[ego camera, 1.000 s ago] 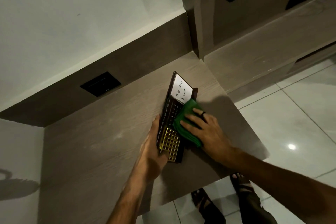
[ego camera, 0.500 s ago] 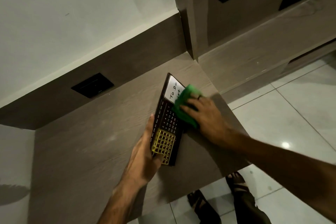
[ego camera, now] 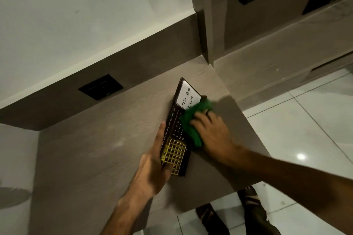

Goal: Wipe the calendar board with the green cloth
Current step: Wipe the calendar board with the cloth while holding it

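the calendar board [ego camera: 176, 129] lies flat on the wooden desk [ego camera: 99, 149], its long axis running diagonally, near the desk's right edge; it is a dark frame with a white panel reading "to do list" at its far end, rows of months and numbers in the middle, and a gold grid [ego camera: 174, 155] at its near end; the left hand [ego camera: 152, 170] grips the board's left long edge beside the gold grid, fingers pressed together along the side of the frame, thumb laid over the near corner of the grid; the right hand [ego camera: 214, 131] lies palm down on the green cloth [ego camera: 193, 118], fingers slightly spread and flattened, pushing the cloth onto the board's right side just below the white panel; a dark ring shows on one finger; the cloth is bunched, covering part of the number rows and overhanging the board's right edge onto the desk; its outline is blurred; beyond the board's left edge a black socket plate [ego camera: 100, 87] sits in the brown wall strip; below the desk's near edge, sandalled feet [ego camera: 229, 217] stand on pale floor tiles.
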A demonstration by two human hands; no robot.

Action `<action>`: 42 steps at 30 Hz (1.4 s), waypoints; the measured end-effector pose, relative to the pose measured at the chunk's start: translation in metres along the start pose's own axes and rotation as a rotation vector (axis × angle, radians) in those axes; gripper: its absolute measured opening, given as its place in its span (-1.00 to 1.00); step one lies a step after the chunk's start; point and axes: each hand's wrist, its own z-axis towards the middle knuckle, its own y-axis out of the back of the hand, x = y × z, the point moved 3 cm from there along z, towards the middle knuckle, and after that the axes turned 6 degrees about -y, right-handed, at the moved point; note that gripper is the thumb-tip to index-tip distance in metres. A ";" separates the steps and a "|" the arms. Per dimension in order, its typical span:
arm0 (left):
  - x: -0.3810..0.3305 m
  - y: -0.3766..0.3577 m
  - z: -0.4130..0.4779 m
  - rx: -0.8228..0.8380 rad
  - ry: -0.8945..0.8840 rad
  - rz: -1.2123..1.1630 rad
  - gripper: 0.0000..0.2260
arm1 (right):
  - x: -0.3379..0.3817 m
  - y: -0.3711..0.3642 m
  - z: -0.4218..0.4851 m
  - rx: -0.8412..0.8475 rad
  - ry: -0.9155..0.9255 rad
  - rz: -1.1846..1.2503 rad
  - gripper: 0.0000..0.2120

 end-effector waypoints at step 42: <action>-0.002 0.006 -0.002 0.016 -0.025 -0.170 0.02 | 0.021 -0.009 -0.062 0.262 0.362 -0.058 -0.29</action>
